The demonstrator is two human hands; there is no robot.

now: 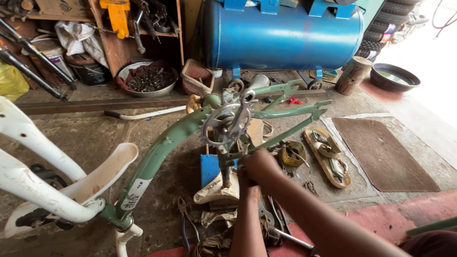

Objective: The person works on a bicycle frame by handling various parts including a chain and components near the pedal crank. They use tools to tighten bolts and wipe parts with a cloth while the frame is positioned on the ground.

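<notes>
A green bicycle frame (162, 147) stands upside down on its cream saddle (216, 190). Its chainring and crank (227, 124) sit at the top centre. My right hand (259, 165) is closed around the frame just below the chainring, where a green stay meets the seat tube. Directly under it, my left hand (247, 183) curls against the seat tube (225, 166). What the fingers hold beyond the tube is hidden. A white fork (38, 185) and a white mudguard (107, 169) are at the left.
A blue tank (281, 33) on wheels stands behind. A metal bowl of small parts (148, 81), a pair of sandals (328, 154), a brown mat (381, 152), a yellow tin (293, 153), pliers (183, 214) and a blue box (208, 169) lie on the concrete floor.
</notes>
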